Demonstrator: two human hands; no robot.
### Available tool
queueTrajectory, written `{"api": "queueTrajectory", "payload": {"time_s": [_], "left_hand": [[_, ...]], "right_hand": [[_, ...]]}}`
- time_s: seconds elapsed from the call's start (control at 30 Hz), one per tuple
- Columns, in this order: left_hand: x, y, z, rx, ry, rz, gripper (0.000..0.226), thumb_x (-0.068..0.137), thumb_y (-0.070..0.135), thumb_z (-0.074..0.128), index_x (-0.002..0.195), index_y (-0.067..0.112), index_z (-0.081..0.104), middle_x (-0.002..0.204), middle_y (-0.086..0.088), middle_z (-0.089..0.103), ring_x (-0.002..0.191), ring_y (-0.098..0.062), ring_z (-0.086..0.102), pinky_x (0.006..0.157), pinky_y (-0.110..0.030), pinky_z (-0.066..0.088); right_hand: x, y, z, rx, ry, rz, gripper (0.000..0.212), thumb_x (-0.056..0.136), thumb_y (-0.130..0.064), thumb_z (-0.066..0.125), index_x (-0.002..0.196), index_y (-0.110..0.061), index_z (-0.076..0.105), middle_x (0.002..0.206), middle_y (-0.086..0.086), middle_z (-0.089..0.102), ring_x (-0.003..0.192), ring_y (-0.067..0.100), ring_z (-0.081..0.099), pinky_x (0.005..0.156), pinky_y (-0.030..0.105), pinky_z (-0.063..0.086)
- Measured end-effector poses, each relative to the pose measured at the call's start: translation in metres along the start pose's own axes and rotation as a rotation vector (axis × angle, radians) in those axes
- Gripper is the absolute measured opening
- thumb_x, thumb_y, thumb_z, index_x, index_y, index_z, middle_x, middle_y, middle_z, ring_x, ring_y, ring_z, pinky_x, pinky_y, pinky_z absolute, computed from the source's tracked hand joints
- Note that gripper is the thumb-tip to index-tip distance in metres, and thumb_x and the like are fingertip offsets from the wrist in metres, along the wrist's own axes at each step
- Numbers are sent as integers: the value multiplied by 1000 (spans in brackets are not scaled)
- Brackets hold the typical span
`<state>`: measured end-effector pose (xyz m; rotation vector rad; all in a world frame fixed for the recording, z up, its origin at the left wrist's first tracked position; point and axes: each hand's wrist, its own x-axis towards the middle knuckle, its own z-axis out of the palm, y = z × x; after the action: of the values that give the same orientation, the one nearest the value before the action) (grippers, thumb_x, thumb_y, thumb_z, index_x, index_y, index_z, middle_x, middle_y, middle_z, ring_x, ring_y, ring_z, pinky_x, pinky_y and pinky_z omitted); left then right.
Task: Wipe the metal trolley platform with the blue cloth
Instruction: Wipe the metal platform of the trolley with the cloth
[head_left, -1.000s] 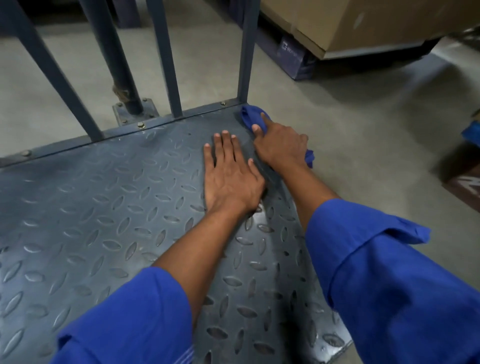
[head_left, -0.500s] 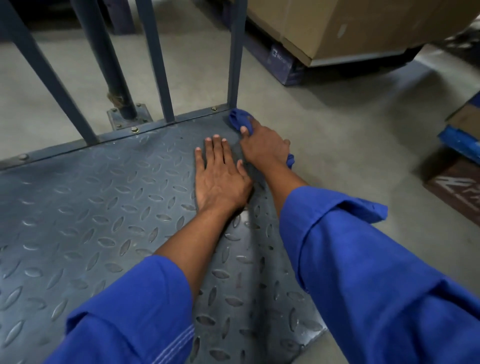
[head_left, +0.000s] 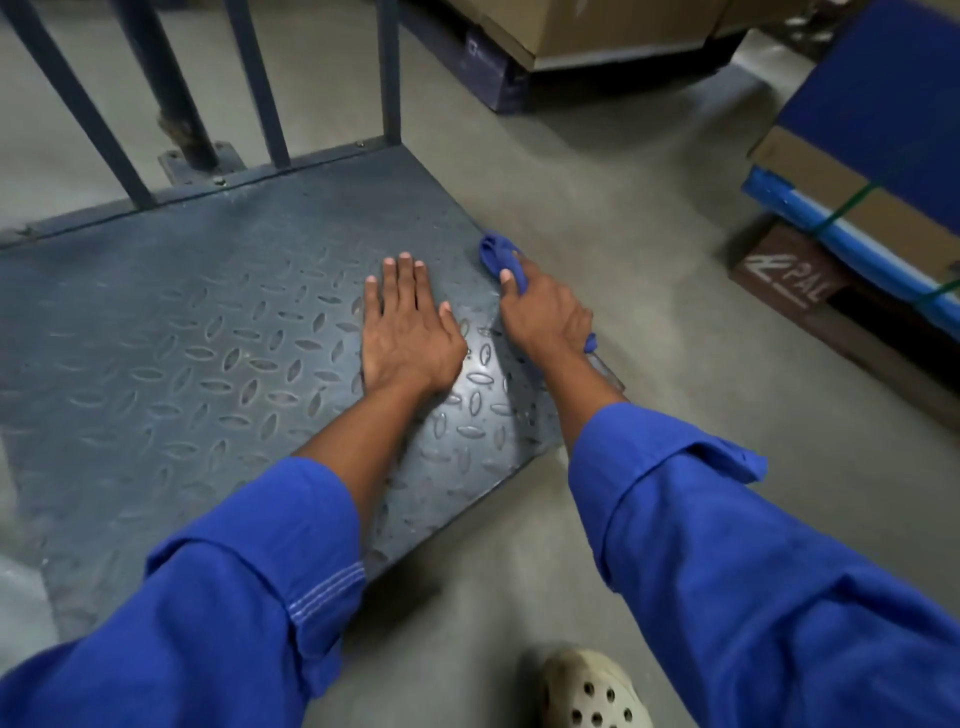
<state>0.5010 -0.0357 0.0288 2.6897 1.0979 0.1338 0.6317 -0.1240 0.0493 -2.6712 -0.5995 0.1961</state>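
The grey metal trolley platform (head_left: 171, 338) with a raised diamond tread lies low on the concrete floor. My left hand (head_left: 405, 332) rests flat on it, fingers straight, near its right side. My right hand (head_left: 545, 312) grips the blue cloth (head_left: 498, 257) and holds it against the platform's right edge. Most of the cloth is hidden under that hand; a bunched end sticks out ahead of the fingers and a small tip shows behind the wrist.
Upright grey handle bars (head_left: 389, 73) rise from the platform's far edge. Cardboard boxes on a dark pallet (head_left: 571, 31) stand beyond, and a strapped blue and brown carton (head_left: 857, 171) sits at the right. My pale clog (head_left: 592, 691) is on the floor below.
My right hand has slid the cloth from the far right corner by the upright bar back along the right edge toward me. The left hand stays flat on the platform. The view has pulled back.
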Motion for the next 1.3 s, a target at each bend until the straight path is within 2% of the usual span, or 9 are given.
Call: {"api": "queueTrajectory", "payload": {"time_s": [0.2, 0.4, 0.6, 0.97, 1.1, 1.3], "left_hand": [[-30, 12, 3, 6, -12, 43, 69, 111, 38, 14, 169, 4, -1, 179, -13, -6, 166, -27, -9, 134, -46, -10], [-30, 12, 8, 10, -12, 67, 68, 111, 38, 13, 170, 8, -1, 180, -10, -8, 166, -26, -11, 134, -48, -9], [-1, 13, 12, 19, -9, 86, 69, 110, 40, 16, 171, 11, 4, 180, -5, -3, 166, -25, -9, 133, -55, -7], [62, 21, 13, 22, -1, 74, 68, 108, 39, 12, 172, 15, 2, 181, -3, 1, 166, -29, -7, 132, -59, -9], [58, 21, 12, 17, -16, 76, 67, 110, 39, 12, 171, 14, 3, 181, -3, -1, 166, -27, -9, 133, -55, -8], [25, 16, 10, 32, -44, 129, 67, 112, 43, 12, 171, 13, 0, 180, -2, -6, 166, -24, -10, 134, -52, -8]], "right_hand": [[-26, 29, -8, 4, 50, 28, 47, 104, -55, 35, 149, -45, 46, 140, 8, 64, 128, 38, 58, 110, 49, 38], [-11, 11, -2, 20, 49, 38, 42, 103, -50, 38, 140, -40, 56, 131, 11, 68, 123, 40, 61, 106, 48, 42], [29, -34, 11, 93, 3, -12, 49, 105, -50, 41, 153, -42, 44, 146, 7, 60, 133, 37, 56, 107, 40, 45], [82, -67, 27, 104, -71, -87, 52, 104, -56, 35, 155, -47, 39, 152, -2, 56, 139, 29, 52, 113, 38, 40], [66, -55, 14, 97, -118, -103, 52, 107, -57, 32, 158, -49, 32, 159, -2, 49, 143, 30, 48, 115, 36, 37], [5, 8, -9, 53, -67, -28, 49, 104, -63, 35, 152, -53, 38, 153, 2, 55, 139, 34, 52, 112, 39, 40]]}}
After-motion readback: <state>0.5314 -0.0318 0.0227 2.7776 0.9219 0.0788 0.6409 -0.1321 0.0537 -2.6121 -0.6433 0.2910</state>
